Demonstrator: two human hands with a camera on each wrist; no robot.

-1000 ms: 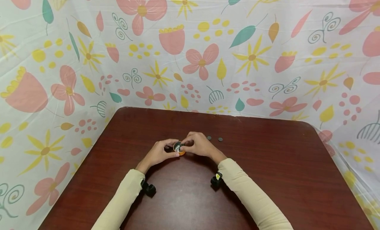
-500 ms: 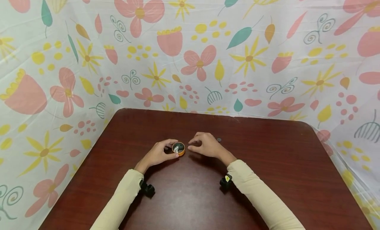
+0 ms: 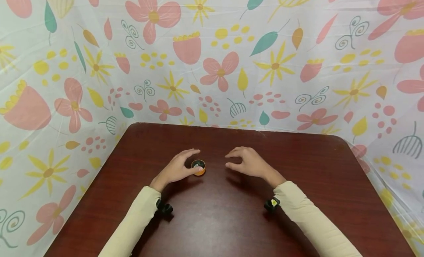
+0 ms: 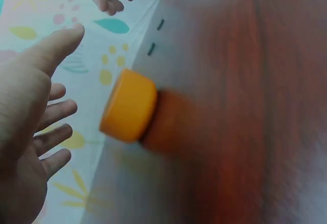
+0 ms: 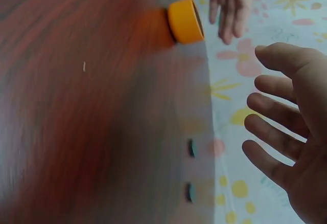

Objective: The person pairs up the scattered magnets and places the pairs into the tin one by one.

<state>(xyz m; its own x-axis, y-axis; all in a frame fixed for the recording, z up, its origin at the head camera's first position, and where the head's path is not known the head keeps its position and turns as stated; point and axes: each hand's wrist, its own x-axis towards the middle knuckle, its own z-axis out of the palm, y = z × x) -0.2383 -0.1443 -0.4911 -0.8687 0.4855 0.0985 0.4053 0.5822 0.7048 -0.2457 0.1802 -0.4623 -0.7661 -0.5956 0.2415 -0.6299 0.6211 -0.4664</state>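
A small round orange container [image 3: 200, 172], its top uncovered, stands on the table; something dark and shiny shows inside it. My left hand [image 3: 175, 169] hovers just to its left with fingers spread. In the head view the thumb overlaps the rim, but the left wrist view shows a gap between hand and orange wall [image 4: 130, 106]. My right hand [image 3: 250, 162] is held above the table to the right, fingers loosely bent and holding nothing. Two small dark discs lie on the table, the nearer disc [image 5: 192, 148] and the other disc [image 5: 190, 192]; the head view hides them behind the right hand.
The dark reddish-brown table [image 3: 212, 220] has a glossy top. A white cloth [image 3: 218, 36] with printed flowers hangs behind it and along both sides. Each sleeve carries a black wrist camera, one left [image 3: 164, 209] and one right [image 3: 271, 204].
My right hand has come away from the orange container and moved right, now over the discs. My left hand has let go of the container and its fingers have spread.
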